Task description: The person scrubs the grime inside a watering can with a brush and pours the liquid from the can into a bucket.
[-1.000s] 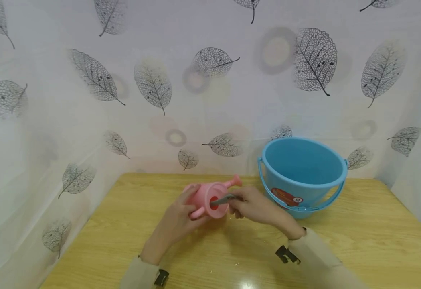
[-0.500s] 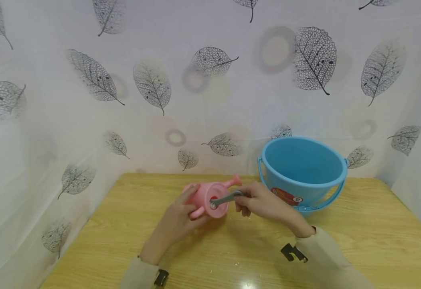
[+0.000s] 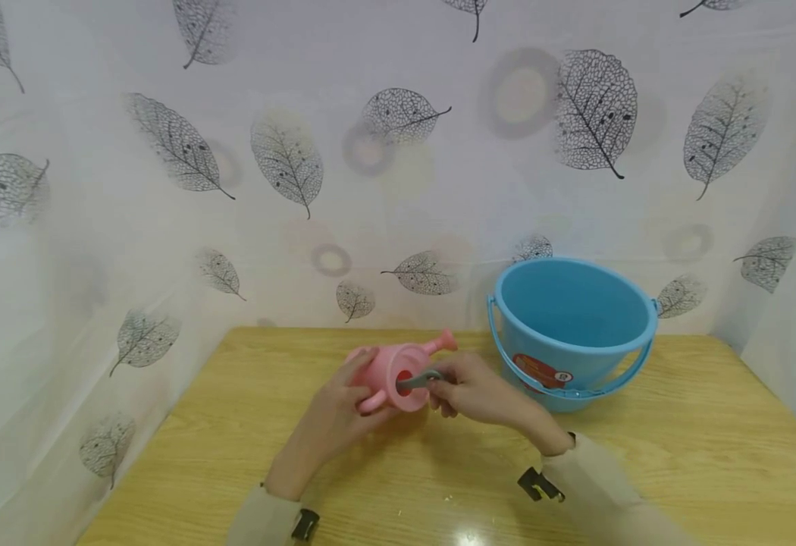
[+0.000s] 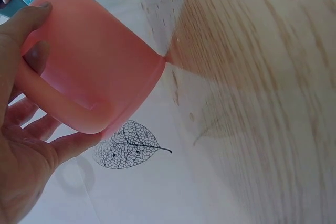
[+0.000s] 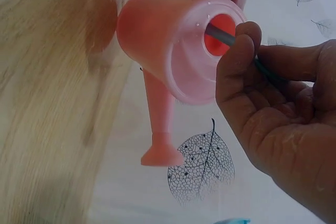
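Observation:
A pink toy watering can (image 3: 379,373) lies tipped on its side over the table, its round opening turned toward me and its spout (image 5: 159,111) pointing off to the right in the head view. My left hand (image 3: 335,413) grips the can around its body by the handle (image 4: 63,100). With thumb and fingers, my right hand (image 3: 477,390) pinches the grey handle of a brush (image 5: 222,34). The brush's head end reaches through the opening and is hidden inside the can.
Close behind my right hand stands a blue bucket (image 3: 541,334) with its bail hanging in front. The wood-grain table (image 3: 248,387) meets a leaf-print sheet (image 3: 289,280) at the back. Small water drops lie near the front.
Half a second ago the brush was drawn back to the right, showing white bristles at the opening. Now it is farther inside the can again. My left hand and the can stay still.

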Demonstrator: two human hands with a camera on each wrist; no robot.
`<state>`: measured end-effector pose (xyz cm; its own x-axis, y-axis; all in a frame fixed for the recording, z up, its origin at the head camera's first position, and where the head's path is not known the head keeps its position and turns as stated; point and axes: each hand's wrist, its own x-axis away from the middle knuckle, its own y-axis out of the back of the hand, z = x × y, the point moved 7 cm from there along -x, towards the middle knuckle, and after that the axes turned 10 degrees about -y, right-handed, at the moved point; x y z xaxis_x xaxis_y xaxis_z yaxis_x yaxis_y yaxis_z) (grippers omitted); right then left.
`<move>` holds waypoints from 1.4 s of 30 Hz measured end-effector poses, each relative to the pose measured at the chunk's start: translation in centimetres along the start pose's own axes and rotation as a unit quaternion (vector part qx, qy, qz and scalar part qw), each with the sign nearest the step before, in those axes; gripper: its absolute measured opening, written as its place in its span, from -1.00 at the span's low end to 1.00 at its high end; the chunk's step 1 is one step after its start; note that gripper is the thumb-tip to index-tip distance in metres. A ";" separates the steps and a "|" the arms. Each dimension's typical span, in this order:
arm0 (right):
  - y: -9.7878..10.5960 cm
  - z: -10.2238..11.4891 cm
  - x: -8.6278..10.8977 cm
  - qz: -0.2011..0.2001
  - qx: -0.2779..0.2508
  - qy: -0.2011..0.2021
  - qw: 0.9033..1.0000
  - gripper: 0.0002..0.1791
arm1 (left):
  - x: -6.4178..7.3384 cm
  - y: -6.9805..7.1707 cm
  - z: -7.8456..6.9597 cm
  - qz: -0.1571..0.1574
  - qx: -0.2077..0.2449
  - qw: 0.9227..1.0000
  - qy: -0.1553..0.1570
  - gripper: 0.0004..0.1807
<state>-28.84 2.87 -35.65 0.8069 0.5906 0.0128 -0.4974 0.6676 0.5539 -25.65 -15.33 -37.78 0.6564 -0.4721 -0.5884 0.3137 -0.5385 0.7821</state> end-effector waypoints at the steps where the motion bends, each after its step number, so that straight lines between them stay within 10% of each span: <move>1: -0.2 0.1 -0.1 -0.001 0.002 0.004 1.000 -0.80 | 0.0 0.0 0.0 0.000 0.000 1.000 -0.001 -0.60; 42: 1.5 -0.4 0.9 -0.011 -0.024 -0.022 0.999 -0.77 | 0.2 0.0 -0.1 -0.010 0.007 1.000 0.002 -0.56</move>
<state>-28.92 4.58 -35.16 0.8310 0.5549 0.0383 -0.4929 0.7026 0.5132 -25.43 -15.36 -37.84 0.6536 -0.4581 -0.6024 0.3162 -0.5579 0.7673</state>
